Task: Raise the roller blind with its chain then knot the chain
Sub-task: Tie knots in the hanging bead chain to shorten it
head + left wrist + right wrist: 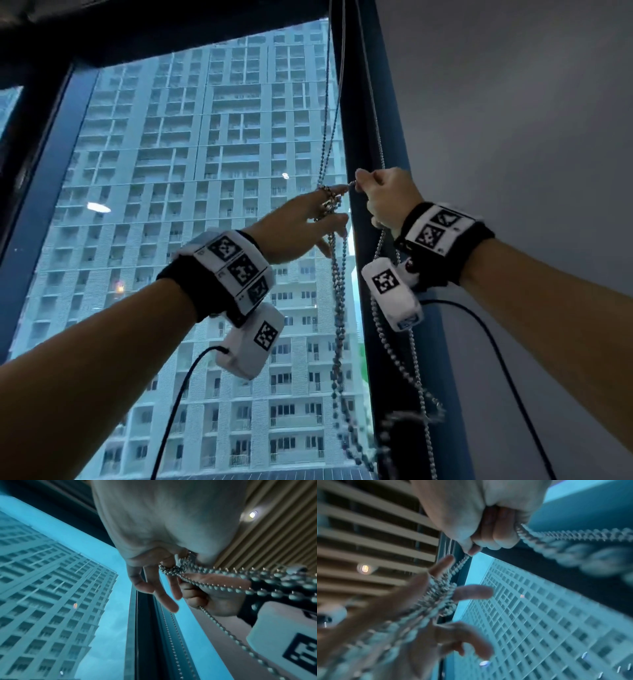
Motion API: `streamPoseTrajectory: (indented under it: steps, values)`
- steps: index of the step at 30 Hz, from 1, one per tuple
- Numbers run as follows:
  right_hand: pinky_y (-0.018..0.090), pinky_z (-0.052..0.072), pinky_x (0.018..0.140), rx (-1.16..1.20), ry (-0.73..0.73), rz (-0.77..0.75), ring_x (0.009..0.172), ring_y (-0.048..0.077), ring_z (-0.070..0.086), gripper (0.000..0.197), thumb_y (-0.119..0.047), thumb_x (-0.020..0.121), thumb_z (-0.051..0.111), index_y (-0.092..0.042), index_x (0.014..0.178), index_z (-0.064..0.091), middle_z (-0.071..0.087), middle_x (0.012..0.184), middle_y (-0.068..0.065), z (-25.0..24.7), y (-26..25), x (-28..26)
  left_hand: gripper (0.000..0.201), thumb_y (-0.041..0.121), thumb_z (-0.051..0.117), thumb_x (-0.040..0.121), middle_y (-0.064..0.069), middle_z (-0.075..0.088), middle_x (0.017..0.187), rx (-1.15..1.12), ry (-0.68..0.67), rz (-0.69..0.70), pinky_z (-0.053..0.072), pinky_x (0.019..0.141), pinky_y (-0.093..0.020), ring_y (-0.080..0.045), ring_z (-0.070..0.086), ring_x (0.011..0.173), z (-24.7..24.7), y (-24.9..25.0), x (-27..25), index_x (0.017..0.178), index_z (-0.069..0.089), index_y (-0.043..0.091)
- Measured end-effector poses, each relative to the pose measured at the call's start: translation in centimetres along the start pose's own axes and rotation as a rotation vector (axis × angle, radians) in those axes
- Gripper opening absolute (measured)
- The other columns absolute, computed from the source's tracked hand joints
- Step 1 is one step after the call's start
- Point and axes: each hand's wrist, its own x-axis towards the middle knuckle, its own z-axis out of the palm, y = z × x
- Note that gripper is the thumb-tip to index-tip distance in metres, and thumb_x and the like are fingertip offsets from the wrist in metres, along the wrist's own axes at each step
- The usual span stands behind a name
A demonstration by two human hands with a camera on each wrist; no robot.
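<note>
The silver bead chain (pixel 339 308) hangs in several strands in front of the window's right edge. My left hand (pixel 308 217) reaches up with straight, spread fingers, and a loop of the chain (pixel 328 202) is wound round them. In the left wrist view those fingers (pixel 159 591) point away, with the beads (pixel 223 586) crossing them. My right hand (pixel 380 197) is a fist just right of the left fingertips and pinches the chain, pulled taut between the hands. The right wrist view shows its curled fingers (pixel 488 534) around the chain (pixel 573 535). More chain trails below that fist. The glass is uncovered.
A dark blue window post (pixel 370 137) stands right behind the chain, with a grey wall (pixel 513 137) to its right. Black cables (pixel 178 394) hang from both wrist cameras. Above is a slatted ceiling with a round lamp (pixel 253 514). A tall apartment block fills the window.
</note>
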Motion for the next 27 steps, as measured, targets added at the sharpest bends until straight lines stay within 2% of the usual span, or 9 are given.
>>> streamPoseTrajectory:
  steps: [4,9,12,13,16,18,22,25,27]
  values:
    - [0.029,0.036,0.054,-0.262,-0.059,-0.077,0.050,0.017,0.045,0.038,-0.031,0.096,0.054,-0.006,0.068,0.056,0.046,0.054,0.001,1.4,-0.2,0.4,0.063,0.037,0.043,0.099,0.004,0.067,0.113,0.005,0.046,0.028,0.051,0.086,-0.024,-0.006,0.071,0.069,0.1,0.5,-0.2,0.151,0.007,0.037]
    - [0.032,0.040,0.048,-0.031,0.241,0.112,0.053,0.030,0.053,0.046,-0.031,0.100,0.042,-0.009,0.061,0.053,0.056,0.063,0.015,-1.0,-1.1,3.0,0.058,0.048,0.035,0.097,0.005,0.064,0.122,0.167,-0.049,0.015,0.040,0.098,-0.030,-0.005,0.072,0.070,0.3,-0.1,-1.5,0.148,0.007,0.047]
    - [0.036,0.049,0.079,-0.039,0.282,0.234,0.065,0.022,0.051,0.039,-0.032,0.101,0.036,-0.018,0.066,0.044,0.055,0.091,0.015,-4.4,-0.9,3.4,0.056,0.048,0.033,0.097,0.004,0.066,0.118,0.161,-0.029,-0.031,0.047,0.092,-0.031,-0.003,0.072,0.073,-0.3,-0.9,-2.8,0.148,0.010,0.046]
    - [0.037,0.050,0.083,-0.061,0.249,0.269,0.062,0.016,0.046,0.036,-0.032,0.099,0.039,-0.022,0.065,0.040,0.052,0.087,0.011,-5.1,-0.6,2.9,0.057,0.047,0.033,0.097,0.002,0.066,0.120,0.155,-0.007,-0.041,0.049,0.089,-0.029,-0.003,0.072,0.077,-0.6,-1.0,-3.1,0.149,0.011,0.044]
    - [0.033,0.050,0.062,-0.227,0.076,0.361,0.059,0.022,0.057,0.027,-0.038,0.076,0.057,-0.011,0.070,0.059,0.062,0.069,0.007,-4.9,0.7,0.7,0.059,0.051,0.032,0.095,-0.002,0.050,0.144,0.128,0.012,-0.072,0.041,0.102,-0.037,-0.011,0.064,0.109,-1.3,-1.4,-3.5,0.149,0.008,0.045]
    - [0.038,0.057,0.071,-0.335,-0.090,0.315,0.069,0.029,0.068,0.043,-0.041,0.064,0.053,-0.004,0.081,0.068,0.074,0.078,0.011,-3.8,0.6,-1.2,0.058,0.053,0.030,0.096,-0.001,0.041,0.151,0.079,-0.022,-0.100,0.037,0.108,-0.047,-0.012,0.062,0.113,-1.4,-1.7,-3.3,0.148,0.006,0.047]
    - [0.045,0.053,0.091,0.067,-0.384,0.337,0.087,0.033,0.068,0.034,-0.029,0.095,0.052,0.002,0.105,0.060,0.071,0.098,0.022,-0.3,-1.3,-5.5,0.059,0.062,0.011,0.091,-0.002,0.043,0.148,-0.077,-0.089,-0.143,0.037,0.105,-0.049,-0.019,0.054,0.120,-1.0,-1.5,-2.4,0.148,0.012,0.046]
    - [0.042,0.057,0.083,0.311,-0.630,0.372,0.083,0.033,0.069,0.031,-0.029,0.098,0.052,0.000,0.106,0.059,0.070,0.092,0.021,1.7,-3.0,-8.1,0.055,0.054,0.001,0.096,-0.005,0.040,0.150,-0.159,-0.077,-0.170,0.030,0.109,-0.050,-0.022,0.044,0.131,-0.9,-0.6,-2.1,0.147,0.019,0.043]
    - [0.035,0.061,0.071,0.387,-0.674,0.308,0.074,0.030,0.070,0.030,-0.029,0.098,0.054,0.000,0.103,0.060,0.070,0.084,0.018,2.4,-3.5,-9.0,0.058,0.055,-0.001,0.095,-0.005,0.042,0.150,-0.195,-0.084,-0.181,0.028,0.112,-0.052,-0.023,0.042,0.135,-1.2,-0.2,-2.1,0.146,0.024,0.043]
